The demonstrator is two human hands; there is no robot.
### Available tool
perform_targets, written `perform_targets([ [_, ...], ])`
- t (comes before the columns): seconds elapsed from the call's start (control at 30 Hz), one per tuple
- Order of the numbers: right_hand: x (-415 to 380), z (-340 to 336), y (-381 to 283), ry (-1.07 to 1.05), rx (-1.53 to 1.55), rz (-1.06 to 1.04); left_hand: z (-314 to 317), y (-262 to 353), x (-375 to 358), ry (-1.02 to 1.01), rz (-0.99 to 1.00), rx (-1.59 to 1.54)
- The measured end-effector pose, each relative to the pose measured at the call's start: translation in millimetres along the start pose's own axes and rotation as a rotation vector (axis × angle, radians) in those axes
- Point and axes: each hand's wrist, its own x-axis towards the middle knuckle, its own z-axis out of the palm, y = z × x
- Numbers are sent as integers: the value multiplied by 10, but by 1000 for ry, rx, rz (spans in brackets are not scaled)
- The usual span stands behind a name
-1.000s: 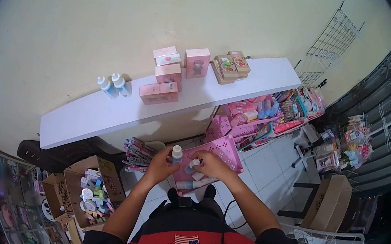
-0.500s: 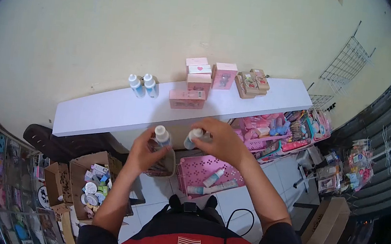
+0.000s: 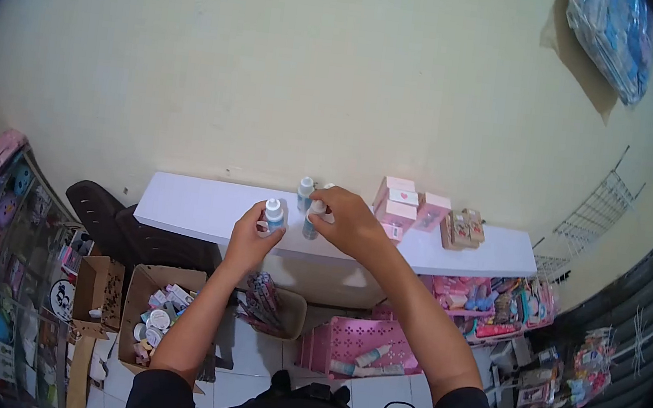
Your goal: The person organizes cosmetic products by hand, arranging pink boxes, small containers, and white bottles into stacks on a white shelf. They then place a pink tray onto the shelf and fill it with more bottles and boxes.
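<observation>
My left hand point(image 3: 248, 242) is closed around a white-capped bottle point(image 3: 274, 216) with a blue label, close over the front edge of the white shelf point(image 3: 185, 208). My right hand point(image 3: 350, 221) grips a similar bottle point(image 3: 310, 228) near its top, over the shelf surface. Just behind it stands another bottle point(image 3: 305, 193), upright towards the wall. A further bottle beside that one is mostly hidden by my right hand. To the right of this hand are stacked pink boxes point(image 3: 400, 204), partly covered by it.
Brown packets point(image 3: 462, 230) lie on the shelf's right part. Below sits a pink basket point(image 3: 316, 349) with several bottles inside, beside a beige bin point(image 3: 296, 317). A cardboard box point(image 3: 134, 295) of small goods stands lower left. Pink trays of goods point(image 3: 484, 303) are lower right.
Both hands have carried their bottles from in front of the shelf to over it, beside the standing bottles. The camera view has tilted up, showing more wall and a hanging blue package.
</observation>
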Motion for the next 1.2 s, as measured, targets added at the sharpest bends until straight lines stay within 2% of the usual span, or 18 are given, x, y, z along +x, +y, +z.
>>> perform_targets([
  [0.27,443,401,-81,-4,-92,20,-104,-124,230,125,5,77],
  [0.33,506,437,-122,-86,-146,96,-108,-186,258,124,-8,63],
  [0.47,555,516,-113,-138,-198,112,-77,-258,256,114,-84,48],
  [0.57,559,569,-66,-162,-222,123,-53,-298,236,125,-41,62],
  [0.9,473,651,-21,-132,-166,47,-56,-318,203,130,26,130],
  [0.97,439,670,-25,-140,-153,48,-66,-248,181,119,-27,58],
  [1.1,359,684,-43,-66,-121,-19,-63,-212,133,129,-3,68],
  [1.2,265,624,-133,14,-88,-51,-71,-166,36,190,63,194],
])
